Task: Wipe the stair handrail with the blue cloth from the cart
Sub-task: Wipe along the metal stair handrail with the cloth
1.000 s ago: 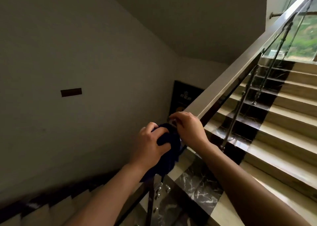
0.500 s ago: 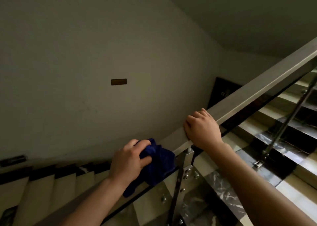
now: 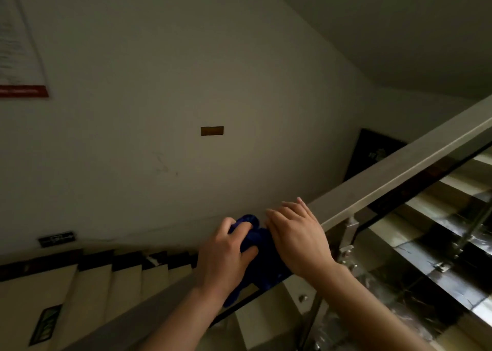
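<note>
The left hand (image 3: 226, 257) gripped the cloth (image 3: 262, 247) on the rail (image 3: 399, 175) — the right hand (image 3: 298, 233), fingers loose, lay over it. Plaque (image 3: 212, 130) at 12 o'clock, poster (image 3: 372, 151) at 2, steps (image 3: 87, 284) at 8.

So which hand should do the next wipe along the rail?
Probably the left hand. It grips the bunched blue cloth against the rail, so it could slide along straight away. The right hand has open fingers laid beside the cloth and holds nothing.
</note>
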